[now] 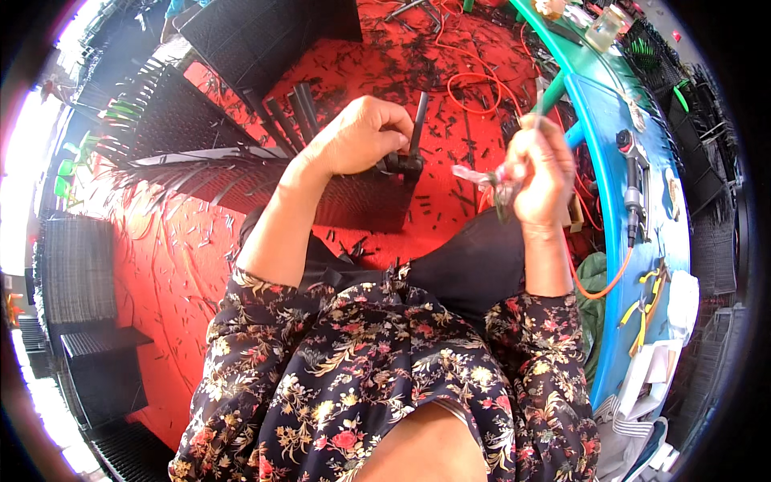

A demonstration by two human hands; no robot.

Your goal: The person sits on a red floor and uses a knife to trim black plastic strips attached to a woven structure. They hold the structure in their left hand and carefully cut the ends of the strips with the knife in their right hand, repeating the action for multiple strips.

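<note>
Before me lies a black woven panel (361, 205) with loose flat strip ends along its left side. My left hand (357, 138) is closed at its far right corner, fingers curled against an upright black strip (419, 116). Close to the strip's foot is a dark block-like end of the frame (401, 165). Off to the right and apart from the panel, my right hand (542, 173) is closed round a thin tool. Its narrow, light-coloured shaft (540, 95) points away from me, and pinkish, clear wrapping (475, 174) hangs by the fingers. The tool's exact kind is unclear.
Larger black woven panels (273, 40) stand beyond on the left. Black scraps litter the red floor (173, 321). On the right, a blue curved table (626, 321) bears an air tool (634, 185) with an orange hose (598, 296), yellow-handled cutters (642, 313) and a glass jar (604, 30).
</note>
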